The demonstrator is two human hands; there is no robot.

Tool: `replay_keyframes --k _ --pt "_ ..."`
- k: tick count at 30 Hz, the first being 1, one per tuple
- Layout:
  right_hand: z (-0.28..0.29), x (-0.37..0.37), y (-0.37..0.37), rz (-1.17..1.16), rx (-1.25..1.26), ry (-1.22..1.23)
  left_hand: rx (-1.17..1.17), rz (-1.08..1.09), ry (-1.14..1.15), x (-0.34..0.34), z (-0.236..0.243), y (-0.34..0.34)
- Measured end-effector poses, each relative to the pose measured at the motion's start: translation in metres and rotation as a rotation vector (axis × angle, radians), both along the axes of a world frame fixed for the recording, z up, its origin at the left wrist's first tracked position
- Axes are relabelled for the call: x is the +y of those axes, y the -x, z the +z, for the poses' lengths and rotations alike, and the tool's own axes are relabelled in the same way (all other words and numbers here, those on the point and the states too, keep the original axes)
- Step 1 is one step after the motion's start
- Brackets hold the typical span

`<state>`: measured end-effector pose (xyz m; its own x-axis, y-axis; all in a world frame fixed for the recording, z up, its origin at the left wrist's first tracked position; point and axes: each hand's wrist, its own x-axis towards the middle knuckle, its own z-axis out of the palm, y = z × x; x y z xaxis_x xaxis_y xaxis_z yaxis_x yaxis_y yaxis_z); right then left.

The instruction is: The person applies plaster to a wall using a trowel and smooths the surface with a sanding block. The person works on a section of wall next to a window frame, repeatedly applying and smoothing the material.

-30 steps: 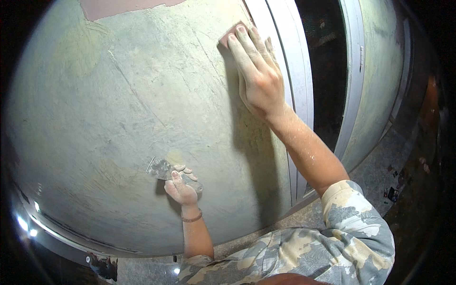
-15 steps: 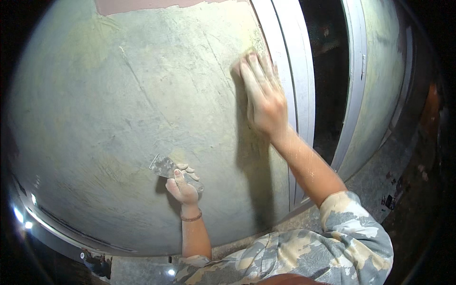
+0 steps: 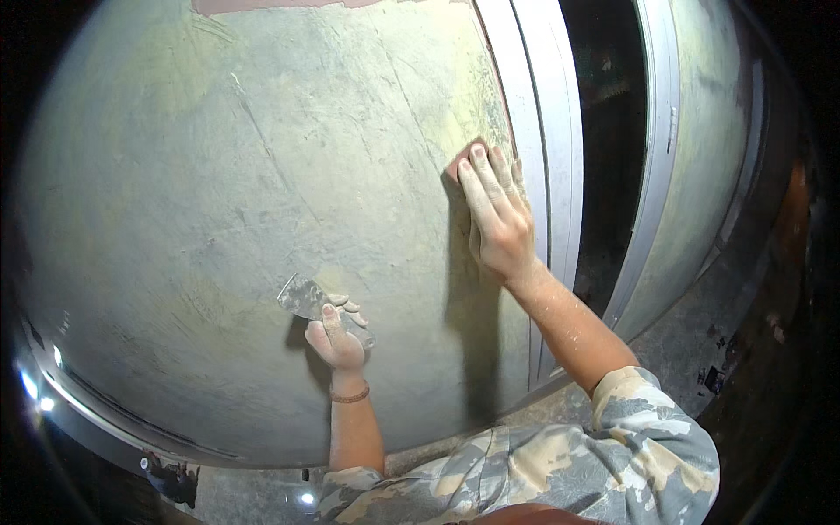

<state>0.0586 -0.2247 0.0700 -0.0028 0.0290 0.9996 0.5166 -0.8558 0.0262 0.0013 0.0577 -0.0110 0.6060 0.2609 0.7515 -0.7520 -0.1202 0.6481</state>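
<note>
Pressed flat against the grey-green plastered wall (image 3: 262,201), my right hand (image 3: 501,210) covers a piece of reddish-brown sandpaper (image 3: 458,164). Only a corner of the sandpaper shows past the fingertips, close to the white frame (image 3: 525,96). White dust coats the fingers. Lower and to the left, my left hand (image 3: 337,339) grips a putty knife (image 3: 302,297) by its pale handle. Its wide metal blade is smeared with filler and points up and left, just in front of the wall. Whether the blade touches the wall I cannot tell.
A pinkish patch (image 3: 271,4) runs along the top of the wall. Right of the white frame is a dark opening (image 3: 610,131), then another plastered wall (image 3: 709,131). Below lies a grey concrete floor (image 3: 254,499), with a dark object (image 3: 172,481) at lower left.
My right hand has slid down the wall with the sandpaper, staying beside the white frame. My left hand holds the putty knife in nearly the same spot.
</note>
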Motion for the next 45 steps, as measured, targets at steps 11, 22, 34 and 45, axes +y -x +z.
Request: replay_keyframes --k 11,22,34,45 --pt "0.003 0.000 0.009 -0.032 0.076 0.009 -0.035 0.031 -0.040 -0.002 0.006 0.003" --pt "-0.008 0.008 0.012 0.031 0.059 0.033 0.020 -0.015 0.033 -0.003 0.003 0.004" --pt "0.001 0.016 0.010 0.048 0.042 0.040 0.012 0.014 -0.014 0.000 0.003 0.002" --pt "0.062 -0.032 -0.034 -0.044 -0.049 0.023 0.004 0.040 -0.049 0.000 0.003 0.003"
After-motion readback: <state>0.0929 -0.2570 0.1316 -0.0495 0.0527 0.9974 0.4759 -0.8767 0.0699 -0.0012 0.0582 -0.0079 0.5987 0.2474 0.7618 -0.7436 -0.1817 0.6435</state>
